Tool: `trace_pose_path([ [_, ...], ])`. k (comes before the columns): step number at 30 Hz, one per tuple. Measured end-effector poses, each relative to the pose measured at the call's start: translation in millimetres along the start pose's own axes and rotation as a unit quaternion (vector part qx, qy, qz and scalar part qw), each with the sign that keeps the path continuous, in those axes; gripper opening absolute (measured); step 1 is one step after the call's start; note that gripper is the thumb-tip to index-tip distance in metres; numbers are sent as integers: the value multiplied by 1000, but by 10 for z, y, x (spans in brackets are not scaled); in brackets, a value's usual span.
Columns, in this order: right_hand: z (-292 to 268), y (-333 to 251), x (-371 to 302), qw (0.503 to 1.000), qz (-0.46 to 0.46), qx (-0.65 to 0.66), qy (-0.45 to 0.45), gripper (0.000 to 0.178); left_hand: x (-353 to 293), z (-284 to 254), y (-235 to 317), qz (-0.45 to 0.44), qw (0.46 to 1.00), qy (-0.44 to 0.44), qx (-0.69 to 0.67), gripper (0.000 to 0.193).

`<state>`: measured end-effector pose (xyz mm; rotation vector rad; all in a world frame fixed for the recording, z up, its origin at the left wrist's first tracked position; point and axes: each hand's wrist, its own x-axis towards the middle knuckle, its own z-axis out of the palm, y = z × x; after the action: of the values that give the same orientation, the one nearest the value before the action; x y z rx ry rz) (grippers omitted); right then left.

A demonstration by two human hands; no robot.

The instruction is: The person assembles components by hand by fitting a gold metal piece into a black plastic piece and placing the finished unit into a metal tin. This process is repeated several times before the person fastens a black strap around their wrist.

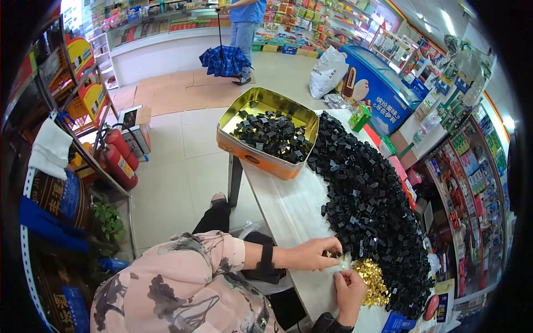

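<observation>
Close together at the table's near end are my two hands. My left hand point(312, 255) has its thumb and fingers curled round a small dark piece point(331, 253). Its exact shape is mostly covered by the fingers. Just below it, my right hand point(350, 289) is closed in a pinch, and what sits between the fingertips is too small to make out. A heap of small shiny gold metal pieces point(373, 282) lies right beside my right hand. Beyond both hands spreads a long pile of small black plastic pieces point(369, 191).
An orange tin point(266, 161) with a gold inside, partly filled with black pieces, stands at the table's far end. Two red fire extinguishers point(117, 165) and shelving are at left. A blue freezer point(383, 83) stands far right. A person point(244, 25) holds a blue checked umbrella point(225, 61).
</observation>
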<state>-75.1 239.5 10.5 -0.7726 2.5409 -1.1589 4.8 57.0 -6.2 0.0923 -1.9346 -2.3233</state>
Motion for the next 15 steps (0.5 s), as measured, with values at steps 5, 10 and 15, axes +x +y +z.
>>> trace_pose_path([
  [5, -79, 97, -57, 989, -6, 134, 61, 10, -3, 115, -31, 63, 993, -41, 94, 29],
  [10, 132, -23, 10, 976, -63, 196, 73, 17, 55, 84, -273, 163, 972, 14, 166, 22],
  [15, 178, -148, 75, 957, -48, 285, 13, 15, 58, -14, -130, 81, 981, -11, 176, 21],
])
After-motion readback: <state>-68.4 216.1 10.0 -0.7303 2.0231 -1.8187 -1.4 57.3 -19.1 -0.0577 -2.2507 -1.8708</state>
